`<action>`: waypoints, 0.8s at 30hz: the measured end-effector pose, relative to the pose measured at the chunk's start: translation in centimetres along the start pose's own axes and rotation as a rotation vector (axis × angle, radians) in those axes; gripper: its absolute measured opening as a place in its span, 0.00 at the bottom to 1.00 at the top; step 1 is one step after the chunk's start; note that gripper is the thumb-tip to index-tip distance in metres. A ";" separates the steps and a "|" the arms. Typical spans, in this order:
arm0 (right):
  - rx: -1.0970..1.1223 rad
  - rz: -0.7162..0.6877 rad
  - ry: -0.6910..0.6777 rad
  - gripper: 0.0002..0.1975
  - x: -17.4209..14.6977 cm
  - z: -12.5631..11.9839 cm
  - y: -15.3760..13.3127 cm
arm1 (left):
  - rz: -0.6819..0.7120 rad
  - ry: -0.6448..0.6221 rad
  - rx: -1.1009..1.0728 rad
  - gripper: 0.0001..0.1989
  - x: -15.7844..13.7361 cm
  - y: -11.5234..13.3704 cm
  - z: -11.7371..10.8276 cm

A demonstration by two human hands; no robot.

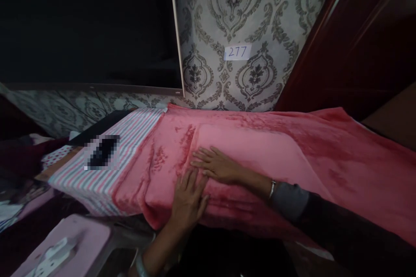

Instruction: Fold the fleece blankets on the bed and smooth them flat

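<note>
At 6 o'clock in the view, both hands palm-down on the pink plush blanket [341, 177], which spreads out to 3 o'clock. Directions below are clocked from the hands.

Left hand [188, 201]: at the blanket's near edge, fingers extended, slightly parted, pointing about 12, thumb apart. Right hand [219, 168]: at 1 o'clock from the left, laid flat, fingers fanned toward 10, overlapping the left border of a paler smooth patch [256, 149]. Can't tell if that patch is a separate cloth. Neither hand visibly grips anything; undersides hidden.

Striped cloth [133, 147] at 10, partly under the blanket, pixelated dark item [103, 152] on it. Big dark screen [91, 26] at 11. "277" label [238, 52] on patterned wallpaper [234, 13] just past 12. Dark red panel [354, 47] at 2. Pink stool [92, 236] at 8, white power strip [53, 257] on top.
</note>
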State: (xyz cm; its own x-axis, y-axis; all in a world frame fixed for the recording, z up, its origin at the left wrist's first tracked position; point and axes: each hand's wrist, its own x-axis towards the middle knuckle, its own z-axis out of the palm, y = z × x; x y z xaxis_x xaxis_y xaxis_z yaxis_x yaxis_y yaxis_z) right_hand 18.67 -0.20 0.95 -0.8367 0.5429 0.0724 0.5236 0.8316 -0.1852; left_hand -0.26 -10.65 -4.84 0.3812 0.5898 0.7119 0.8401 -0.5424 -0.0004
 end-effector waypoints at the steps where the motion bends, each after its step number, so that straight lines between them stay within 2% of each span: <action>1: -0.006 0.001 0.008 0.26 0.0 0.5 -0.1 | -0.002 -0.007 0.007 0.22 -0.3 -0.2 0.3; 5: -0.043 0.018 0.046 0.27 0.8 0.9 0.6 | 0.001 -0.017 0.009 0.21 -1.0 -0.4 0.8; 8: -0.084 0.170 0.014 0.29 0.5 -1.0 2.1 | 0.018 -0.031 0.011 0.21 -1.0 -0.6 0.7; 11: -0.067 0.455 0.045 0.30 -2.3 -3.6 3.3 | 0.012 -0.041 0.014 0.22 -0.7 -0.9 0.3; 12: -0.055 0.515 0.075 0.29 -3.8 -4.3 3.3 | 0.004 -0.041 0.013 0.21 -0.5 -0.9 0.0; 14: -0.035 0.540 0.129 0.27 -6.8 -5.0 2.8 | -0.007 -0.023 -0.002 0.21 0.2 -0.3 -0.6; 18: -0.029 0.437 0.157 0.25 -11.0 -3.1 -0.2 | 0.060 -0.014 -0.093 0.23 2.1 3.2 -1.0; 21: -0.055 0.411 0.128 0.25 -11.9 -0.4 -1.7 | 0.142 -0.115 -0.114 0.28 2.7 6.3 0.1; 24: -0.095 0.412 0.137 0.26 -12.4 1.3 -1.3 | 0.183 -0.179 -0.036 0.33 2.1 7.6 1.7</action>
State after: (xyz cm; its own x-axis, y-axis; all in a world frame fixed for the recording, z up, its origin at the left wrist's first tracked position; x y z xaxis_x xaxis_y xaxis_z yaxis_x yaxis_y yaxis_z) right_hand 28.13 -8.17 -0.97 -0.5292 0.8365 0.1419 0.8267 0.5460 -0.1359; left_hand 7.58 -12.48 -4.55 0.5907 0.5744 0.5667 0.7377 -0.6690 -0.0909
